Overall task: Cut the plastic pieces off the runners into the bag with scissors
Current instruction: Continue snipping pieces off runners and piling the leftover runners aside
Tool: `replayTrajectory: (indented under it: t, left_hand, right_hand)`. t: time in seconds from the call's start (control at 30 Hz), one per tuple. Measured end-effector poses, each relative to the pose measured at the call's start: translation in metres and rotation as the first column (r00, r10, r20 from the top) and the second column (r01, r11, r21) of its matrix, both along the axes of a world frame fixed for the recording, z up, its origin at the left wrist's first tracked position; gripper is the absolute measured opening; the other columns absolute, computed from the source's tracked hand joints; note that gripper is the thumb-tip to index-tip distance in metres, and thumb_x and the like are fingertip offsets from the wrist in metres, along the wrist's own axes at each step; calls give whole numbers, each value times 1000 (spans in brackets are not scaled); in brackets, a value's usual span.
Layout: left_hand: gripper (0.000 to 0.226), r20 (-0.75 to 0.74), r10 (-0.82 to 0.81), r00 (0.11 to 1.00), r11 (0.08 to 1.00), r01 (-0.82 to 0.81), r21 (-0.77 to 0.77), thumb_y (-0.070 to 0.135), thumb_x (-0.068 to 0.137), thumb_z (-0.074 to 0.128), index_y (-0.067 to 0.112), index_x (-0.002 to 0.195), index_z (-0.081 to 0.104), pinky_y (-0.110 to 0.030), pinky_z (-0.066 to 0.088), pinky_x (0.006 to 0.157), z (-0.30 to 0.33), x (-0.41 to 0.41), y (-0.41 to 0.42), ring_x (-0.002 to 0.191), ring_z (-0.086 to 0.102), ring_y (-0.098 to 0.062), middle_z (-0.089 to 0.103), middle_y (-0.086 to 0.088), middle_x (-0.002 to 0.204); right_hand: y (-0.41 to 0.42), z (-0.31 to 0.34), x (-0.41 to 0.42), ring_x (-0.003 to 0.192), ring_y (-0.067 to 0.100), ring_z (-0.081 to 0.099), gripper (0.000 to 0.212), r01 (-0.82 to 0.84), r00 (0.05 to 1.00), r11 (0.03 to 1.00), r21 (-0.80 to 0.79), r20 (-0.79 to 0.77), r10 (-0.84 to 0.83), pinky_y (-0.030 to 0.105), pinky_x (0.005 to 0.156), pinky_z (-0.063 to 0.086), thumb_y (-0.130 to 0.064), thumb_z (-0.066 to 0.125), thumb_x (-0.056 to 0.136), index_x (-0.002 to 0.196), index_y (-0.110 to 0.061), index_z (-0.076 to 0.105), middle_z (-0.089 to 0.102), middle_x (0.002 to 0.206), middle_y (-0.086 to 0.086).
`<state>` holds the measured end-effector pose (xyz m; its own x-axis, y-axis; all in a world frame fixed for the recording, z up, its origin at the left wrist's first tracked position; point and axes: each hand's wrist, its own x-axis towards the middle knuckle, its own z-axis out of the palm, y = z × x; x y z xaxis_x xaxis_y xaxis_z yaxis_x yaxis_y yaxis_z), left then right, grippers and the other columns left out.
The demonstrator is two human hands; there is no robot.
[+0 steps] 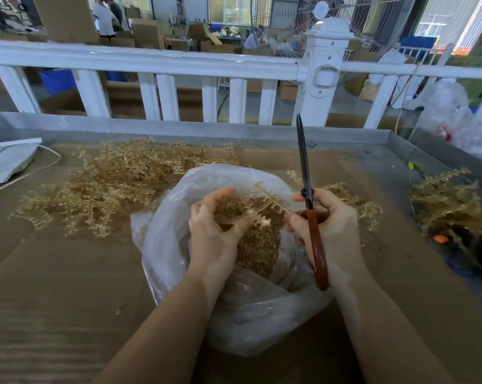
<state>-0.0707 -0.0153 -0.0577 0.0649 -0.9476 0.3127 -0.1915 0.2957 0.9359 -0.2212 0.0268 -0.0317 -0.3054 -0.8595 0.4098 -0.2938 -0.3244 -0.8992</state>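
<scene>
A clear plastic bag (165,245) lies open on the cardboard in front of me, holding a heap of small amber cut pieces (258,245). Over its mouth my left hand (215,234) pinches one amber runner (270,200) that still carries pieces. My right hand (331,231) grips the scissors (306,189) by their red-brown handles. The dark blades are together and point up and away from me. The fingertips of my right hand also touch the runner's right end.
A big pile of amber runners (109,187) lies to the back left, and smaller piles sit to the right (453,206) and behind my right hand (356,198). A white fence (165,65) borders the metal-edged table. A crumpled clear bag (450,112) sits far right.
</scene>
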Motion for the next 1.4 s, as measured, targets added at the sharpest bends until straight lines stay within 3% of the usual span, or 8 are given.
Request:
replayTrajectory:
  t: [0.23, 0.37, 0.47, 0.6, 0.77, 1.03, 1.17, 1.4]
  left_hand:
    - [59, -355, -123, 927, 978, 173, 115, -24, 74, 45, 25, 98, 67, -18, 52, 69, -3, 2, -1, 94, 66, -9, 69, -4, 104]
    - [42, -751, -157, 641, 914, 382, 136, -13, 76, 30, 3, 87, 68, -30, 59, 74, 0, 2, -7, 83, 69, -22, 72, -11, 84]
    - [14, -715, -158, 681, 911, 380, 161, 16, 87, 58, 8, 96, 64, -30, 58, 70, 7, 4, -9, 76, 69, -21, 71, -9, 83]
    - [58, -419, -335, 844, 854, 460, 243, 22, 54, 80, 13, 109, 63, -29, 53, 72, 16, 9, -12, 79, 67, -17, 68, -4, 86]
    - [9, -164, -445, 881, 820, 474, 320, 1, 75, 73, 9, 77, 71, -20, 54, 59, 23, 8, -6, 63, 68, -11, 72, -3, 69]
    - [15, -771, -60, 634, 822, 469, 322, 2, 86, 61, 9, 75, 55, -25, 57, 66, 25, -3, -17, 65, 58, -16, 58, -6, 66]
    - [12, -836, 14, 548, 837, 451, 310, 4, 83, 65, 9, 74, 57, -29, 56, 78, 28, -14, -12, 64, 63, -13, 61, -5, 67]
    - [34, -827, -193, 527, 742, 631, 229, -4, 60, 68, 2, 93, 62, -35, 55, 86, 24, -3, -2, 81, 68, -22, 67, -13, 88]
  right_hand:
    - [-1, -3, 2, 53, 3, 60, 37, 45, 997, 999, -22, -66, -47, 16, 51, 47, 4, 68, 81, 86, -32, 61, 66, 67, 0]
    - [-1, 2, 2, 59, 7, 64, 36, 57, 997, 998, -20, -50, -58, 19, 54, 51, 3, 68, 81, 87, -32, 61, 68, 71, 1]
    - [1, 9, 1, 61, 19, 65, 33, 38, 999, 999, -5, -14, -38, 25, 51, 53, 4, 67, 82, 89, -28, 61, 68, 70, 6]
    - [0, 15, 1, 67, 28, 65, 28, 7, 998, 1000, 18, -59, -6, 39, 59, 54, 2, 66, 83, 93, -24, 62, 68, 74, 10]
    - [-1, 17, 2, 70, 20, 66, 23, -27, 997, 999, 22, -65, 29, 29, 63, 55, -1, 68, 83, 99, -16, 64, 67, 78, 7]
    - [-2, 5, 11, 75, 8, 64, 14, 144, 977, 988, -50, -149, -150, 25, 73, 53, -18, 69, 85, 93, -25, 61, 66, 77, -6]
    - [-2, 5, 16, 72, 14, 68, 10, 23, 996, 999, 27, -83, -20, 45, 66, 57, -29, 70, 85, 88, -33, 62, 69, 74, -4]
    - [-4, 13, 9, 58, 13, 67, 29, -65, 992, 997, 35, 114, 61, 15, 51, 50, 5, 70, 78, 88, -21, 63, 69, 66, 4]
